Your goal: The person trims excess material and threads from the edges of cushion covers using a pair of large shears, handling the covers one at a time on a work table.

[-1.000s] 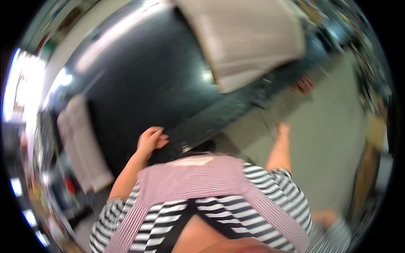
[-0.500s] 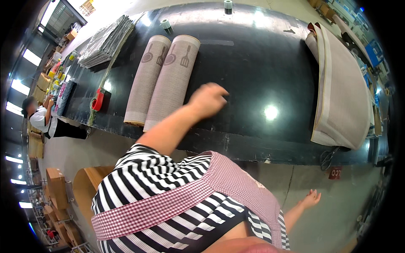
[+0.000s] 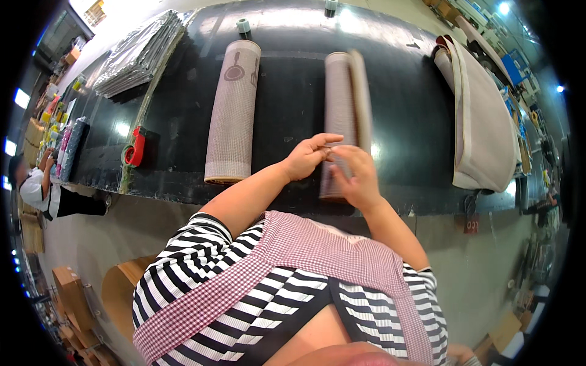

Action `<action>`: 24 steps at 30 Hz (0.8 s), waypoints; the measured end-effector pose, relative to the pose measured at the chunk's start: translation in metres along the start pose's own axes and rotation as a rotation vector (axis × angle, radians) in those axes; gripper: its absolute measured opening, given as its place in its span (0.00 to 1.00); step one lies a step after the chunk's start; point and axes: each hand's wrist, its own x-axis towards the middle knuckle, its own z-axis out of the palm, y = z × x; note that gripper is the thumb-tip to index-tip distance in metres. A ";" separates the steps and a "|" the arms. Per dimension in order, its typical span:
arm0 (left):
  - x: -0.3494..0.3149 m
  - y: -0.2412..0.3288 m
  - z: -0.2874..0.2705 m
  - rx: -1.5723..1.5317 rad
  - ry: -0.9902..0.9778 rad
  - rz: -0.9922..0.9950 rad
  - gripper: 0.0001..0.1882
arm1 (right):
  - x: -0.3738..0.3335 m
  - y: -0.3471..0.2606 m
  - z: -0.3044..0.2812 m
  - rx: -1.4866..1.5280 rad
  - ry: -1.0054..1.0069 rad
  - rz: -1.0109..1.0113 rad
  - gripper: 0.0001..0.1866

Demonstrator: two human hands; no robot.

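Half a second ago the two rolls lay side by side on the counter (image 3: pixel 287 91); now the left roll (image 3: pixel 232 122) lies alone, and the right roll (image 3: pixel 337 100) is well apart from it, near the middle, in front of the person. The right hand (image 3: pixel 359 180), which was out over the floor, has come in to join the left hand (image 3: pixel 307 157) above the near half of the right roll. The work therefore sits with this one roll and has both hands on hand, while the left roll is out of it.

The fingers of the two hands meet or nearly meet. On the right hand the thumb stands a little off the curled fingers; on the left the fingers bend in toward the thumb. The right hand is blurred, so whether either set grips the roll's edge cannot be told.

The right roll points away from the person, beige and finely textured, with a blurred flap (image 3: pixel 362 97) standing off along its right side, so it is not wound tight. The left roll looks neatly closed, with a darker pan print (image 3: pixel 234 73) toward its far end and an orange-brown edging at its near end.
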 end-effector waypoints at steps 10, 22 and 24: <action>-0.035 -0.025 -0.035 1.291 0.034 -0.185 0.32 | -0.059 0.118 -0.039 -0.833 0.084 0.742 0.50; 0.050 -0.033 -0.013 0.537 0.183 -0.192 0.29 | -0.040 0.105 -0.065 0.126 0.451 0.759 0.16; 0.079 -0.045 -0.004 0.423 0.253 -0.221 0.32 | -0.060 0.138 -0.057 -0.018 0.491 0.763 0.13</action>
